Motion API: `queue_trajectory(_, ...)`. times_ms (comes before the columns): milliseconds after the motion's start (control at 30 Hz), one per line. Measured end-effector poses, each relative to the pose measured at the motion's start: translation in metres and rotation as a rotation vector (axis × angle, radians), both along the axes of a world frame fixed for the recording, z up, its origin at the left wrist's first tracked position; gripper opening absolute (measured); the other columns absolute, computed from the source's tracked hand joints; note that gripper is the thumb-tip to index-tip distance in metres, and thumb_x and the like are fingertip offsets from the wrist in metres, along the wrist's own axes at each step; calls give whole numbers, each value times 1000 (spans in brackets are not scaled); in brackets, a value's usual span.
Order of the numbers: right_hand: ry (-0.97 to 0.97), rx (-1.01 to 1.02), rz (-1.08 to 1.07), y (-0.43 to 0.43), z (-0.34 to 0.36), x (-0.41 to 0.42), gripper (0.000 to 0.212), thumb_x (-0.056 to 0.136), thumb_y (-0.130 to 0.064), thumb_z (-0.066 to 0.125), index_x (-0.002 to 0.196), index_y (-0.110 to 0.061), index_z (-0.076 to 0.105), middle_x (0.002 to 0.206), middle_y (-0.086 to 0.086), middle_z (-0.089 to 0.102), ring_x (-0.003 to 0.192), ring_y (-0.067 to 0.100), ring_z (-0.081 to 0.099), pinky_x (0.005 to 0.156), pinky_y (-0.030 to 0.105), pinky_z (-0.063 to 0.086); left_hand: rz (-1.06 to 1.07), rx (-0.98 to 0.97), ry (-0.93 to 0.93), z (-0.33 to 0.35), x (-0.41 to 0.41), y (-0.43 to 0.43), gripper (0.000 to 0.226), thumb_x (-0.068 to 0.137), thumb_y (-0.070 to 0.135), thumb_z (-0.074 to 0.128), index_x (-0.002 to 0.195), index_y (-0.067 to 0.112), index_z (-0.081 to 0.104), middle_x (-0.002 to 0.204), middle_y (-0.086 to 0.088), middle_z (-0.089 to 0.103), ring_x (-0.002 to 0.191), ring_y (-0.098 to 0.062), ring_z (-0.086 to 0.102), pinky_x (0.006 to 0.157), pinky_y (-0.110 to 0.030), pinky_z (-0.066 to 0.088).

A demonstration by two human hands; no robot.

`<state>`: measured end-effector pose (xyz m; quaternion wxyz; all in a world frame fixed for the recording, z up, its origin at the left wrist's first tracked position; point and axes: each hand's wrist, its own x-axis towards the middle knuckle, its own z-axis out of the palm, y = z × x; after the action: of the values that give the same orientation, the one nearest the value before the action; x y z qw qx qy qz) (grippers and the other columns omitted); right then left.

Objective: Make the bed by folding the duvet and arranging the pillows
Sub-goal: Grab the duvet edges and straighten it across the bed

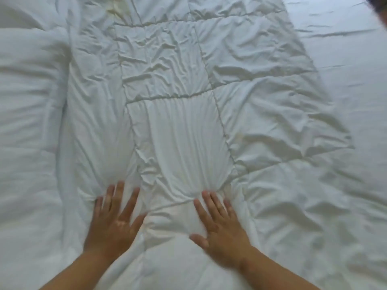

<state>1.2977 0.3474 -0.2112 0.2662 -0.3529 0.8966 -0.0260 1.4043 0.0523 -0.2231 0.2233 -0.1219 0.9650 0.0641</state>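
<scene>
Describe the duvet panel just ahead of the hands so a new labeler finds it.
On the white quilted duvet, find the left hand and right hand pressed flat. The stitched panel just beyond them has straight lengthwise creases; its neighbours are randomly crumpled.

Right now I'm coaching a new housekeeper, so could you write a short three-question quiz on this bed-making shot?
1. True or false: the left hand and right hand each grip a pillow.
2. On the duvet, the hands are: A) flat, fingers spread; B) fists; C) pinching a corner.
3. On which side of the duvet does bare sheet show?
Key: 1 false; 2 A; 3 the right.
</scene>
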Motion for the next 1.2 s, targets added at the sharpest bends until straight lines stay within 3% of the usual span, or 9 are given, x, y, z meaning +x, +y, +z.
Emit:
queue_trajectory(133,-68,95,-27,68,42,7,77,90,-72,34,157,-35,27,168,-3,17,155,19,18,121,43,3,315,35,-105,24,33,30,73,94,69,12,159,36,14,167,-9,6,153,-36,7,119,-55,12)
queue_trajectory(233,-6,105,-263,129,67,-17,78,90,-74,24,158,-37,18,169,-5,10,156,16,5,125,45,-1,587,153,-45,59,5,99,73,97,64,32,158,33,9,166,-9,4,152,-35,6,119,-59,15)
queue_trajectory(433,138,169,-589,289,79,-84,81,92,-71,41,159,-33,15,169,1,7,155,22,4,124,50,10,121,305,62,58,-38,309,83,79,79,9,154,49,-11,167,5,-19,154,-23,-13,123,-53,5)
queue_trajectory(567,116,123,-857,398,65,-98,111,76,-84,51,159,-27,5,166,5,14,153,26,14,123,52,13,32,238,73,23,-61,422,82,79,79,11,155,51,-1,168,-2,-13,154,-27,-12,121,-58,-3)
queue_trajectory(667,-41,-10,-1149,477,50,-67,126,56,-97,54,155,-26,21,153,6,38,138,30,42,112,50,37,-10,149,108,7,-43,471,75,86,68,30,155,39,26,165,-13,14,153,-32,13,118,-60,13)
queue_trajectory(833,-364,-257,-1174,549,39,-23,85,57,-82,75,122,-32,53,118,-11,66,106,16,63,92,38,52,211,226,336,39,-85,509,57,71,41,53,124,21,57,131,-13,51,117,-40,54,97,-51,45)
queue_trajectory(967,-512,-362,-1049,571,42,-38,92,46,-79,85,124,-39,56,117,-18,66,105,8,64,95,37,54,-402,174,395,70,-202,574,83,80,20,72,153,24,34,160,-12,27,144,-36,29,117,-49,32)
queue_trajectory(1067,-560,-438,-1006,577,38,-28,78,51,-72,87,117,-41,58,113,-20,67,102,5,65,93,35,55,-909,-174,33,86,-269,640,100,81,43,77,157,38,13,167,2,10,155,-28,2,120,-62,10)
queue_trajectory(1200,-606,-421,-986,594,51,-15,65,54,-68,84,109,-39,64,103,-19,72,93,3,68,89,35,57,-1014,-267,-276,85,-278,687,70,72,47,84,134,36,51,136,6,57,134,-20,47,113,-54,21)
